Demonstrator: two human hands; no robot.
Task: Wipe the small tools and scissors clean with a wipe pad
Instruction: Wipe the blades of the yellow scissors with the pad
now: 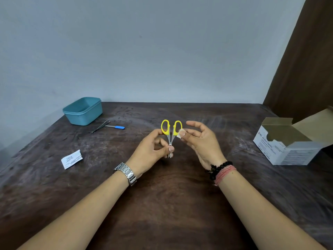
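Small scissors with yellow handles (171, 129) stand upright above the table's middle, handles up and spread, blades pointing down. My left hand (153, 152) grips them at the pivot and at the left handle. My right hand (200, 141) pinches a small white wipe pad (180, 133) between thumb and fingertip and presses it against the right yellow handle. Metal tweezers (100, 126) and a small tool with a blue handle (116, 127) lie on the table at the back left.
A teal plastic tub (82, 110) stands at the back left corner of the dark wooden table (162, 204). A torn white wipe wrapper (71, 159) lies at the left. An open box of alcohol swabs (290, 141) sits at the right edge.
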